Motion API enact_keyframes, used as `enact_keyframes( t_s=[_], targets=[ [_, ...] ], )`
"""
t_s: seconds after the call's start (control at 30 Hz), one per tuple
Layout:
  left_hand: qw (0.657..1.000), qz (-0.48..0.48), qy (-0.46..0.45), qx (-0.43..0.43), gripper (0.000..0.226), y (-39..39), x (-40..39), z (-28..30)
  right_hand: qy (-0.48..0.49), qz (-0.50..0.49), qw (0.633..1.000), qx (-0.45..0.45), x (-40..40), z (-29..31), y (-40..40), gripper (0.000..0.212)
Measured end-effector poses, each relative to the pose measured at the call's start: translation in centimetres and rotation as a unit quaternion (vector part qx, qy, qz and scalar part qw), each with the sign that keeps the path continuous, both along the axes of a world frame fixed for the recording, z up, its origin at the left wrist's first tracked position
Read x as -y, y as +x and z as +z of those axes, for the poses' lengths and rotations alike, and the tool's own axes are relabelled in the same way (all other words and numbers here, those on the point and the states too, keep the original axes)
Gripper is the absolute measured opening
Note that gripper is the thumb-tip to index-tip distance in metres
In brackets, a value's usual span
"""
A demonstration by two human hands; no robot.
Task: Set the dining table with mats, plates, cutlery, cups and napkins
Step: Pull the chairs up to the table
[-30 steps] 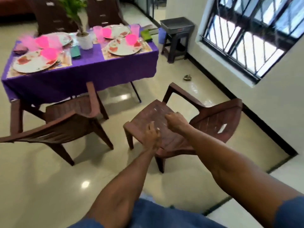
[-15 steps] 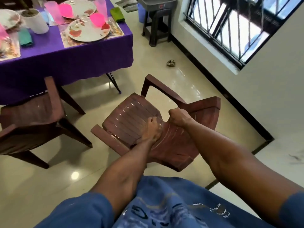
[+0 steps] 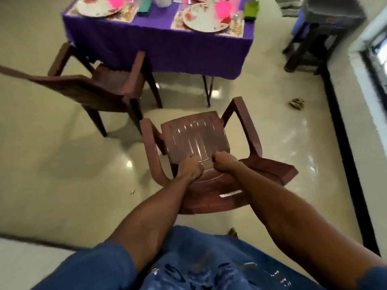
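Chair [image 3: 194, 137] swung to face table [image 3: 167, 42], both grips [image 3: 189, 169] [image 3: 225, 165] apparently curled round its backrest.

Your brown plastic chair [image 3: 194, 135] has a ribbed, glossy seat, and the second chair [image 3: 100, 84] beside it is the same brown. You face a table under a solid purple cloth [image 3: 167, 49], with floral-printed white plates [image 3: 204, 19], bright pink cups [image 3: 223, 7] and a green napkin [image 3: 252, 9]. Your sleeves and shirt [image 3: 188, 258] are blue with dark and white printing, over a glossy cream floor [image 3: 62, 164].
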State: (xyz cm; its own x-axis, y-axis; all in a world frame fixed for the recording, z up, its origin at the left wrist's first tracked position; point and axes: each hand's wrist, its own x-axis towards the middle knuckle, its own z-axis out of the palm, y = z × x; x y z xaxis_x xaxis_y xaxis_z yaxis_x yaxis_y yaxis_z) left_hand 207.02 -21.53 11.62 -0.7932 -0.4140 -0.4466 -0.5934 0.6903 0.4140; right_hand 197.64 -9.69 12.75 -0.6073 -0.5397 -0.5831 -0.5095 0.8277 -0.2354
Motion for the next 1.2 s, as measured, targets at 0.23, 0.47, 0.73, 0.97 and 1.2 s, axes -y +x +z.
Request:
enact_keyframes(
  t_s=[0.23, 0.47, 0.73, 0.97, 1.2],
  targets=[
    [0.996, 0.066, 0.001, 0.067, 0.046, 2.6, -5.2, 2.9, 0.058, 0.07, 0.993, 0.081, -7.2, -0.1, 0.1, 0.032],
    [0.937, 0.166, -0.224, 0.21, 0.047, 6.6, -6.7, 4.2, 0.097, 0.097, 0.982, 0.13, -8.5, 1.1, 0.3, 0.034],
    [0.962, -0.042, -0.21, -0.167, 0.062, 10.9, -9.1, 4.9, 0.104, 0.138, 0.98, 0.103, -8.3, 1.2, 0.0, 0.031],
    [0.935, -0.107, -0.299, -0.158, 0.071, 10.6, -7.6, 4.1, 0.104, 0.144, 0.979, 0.098, -6.6, 0.5, -0.6, 0.031],
    [0.94, -0.087, -0.303, -0.127, 0.062, 7.6, -1.7, 5.8, 0.033, 0.081, 0.994, 0.071, -2.3, 2.4, -2.1, 0.032]
  ],
)
